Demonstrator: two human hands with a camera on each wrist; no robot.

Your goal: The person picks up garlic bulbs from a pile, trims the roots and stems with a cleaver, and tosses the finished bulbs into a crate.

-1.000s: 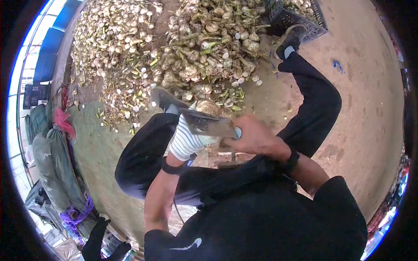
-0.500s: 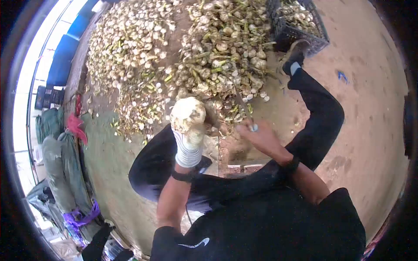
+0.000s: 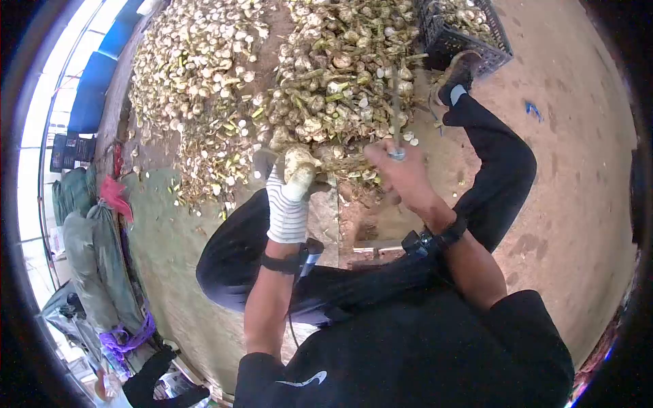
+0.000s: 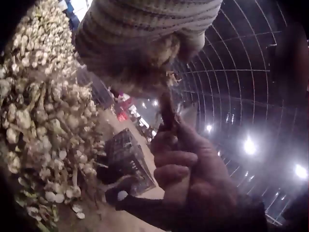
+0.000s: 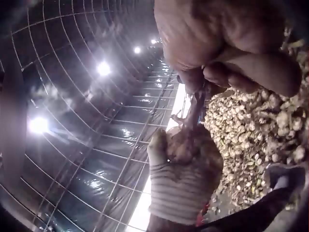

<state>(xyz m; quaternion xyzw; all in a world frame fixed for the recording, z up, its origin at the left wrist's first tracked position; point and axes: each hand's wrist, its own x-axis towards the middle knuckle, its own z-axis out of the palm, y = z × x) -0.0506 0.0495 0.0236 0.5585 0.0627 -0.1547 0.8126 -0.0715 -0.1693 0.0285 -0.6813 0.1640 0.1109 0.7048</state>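
Note:
In the head view, my left hand (image 3: 287, 211), in a striped white glove, grips a garlic bulb (image 3: 299, 163). Its stem (image 3: 347, 164) stretches toward my bare right hand (image 3: 408, 177), which holds a knife (image 3: 396, 102) by its handle, the thin blade pointing away from me. The left wrist view has the right hand (image 4: 193, 169) with curled fingers at the end of the stem, below the glove (image 4: 145, 38). From the right wrist, the stem (image 5: 195, 108) runs between the bulb in the gloved hand (image 5: 181, 188) and the right hand's fingers (image 5: 222, 38).
Piles of garlic (image 3: 197, 81) spread over the ground ahead. A black crate (image 3: 452, 51) with bulbs stands at the upper right, beside one shoe (image 3: 461, 73). Bent legs (image 3: 496, 163) frame the work area. Filled green sacks (image 3: 88, 262) lie at the left.
The blade was across the bulb, then the hands moved apart. Now the right hand is higher with the blade raised, and the bulb has turned with its stem toward that hand.

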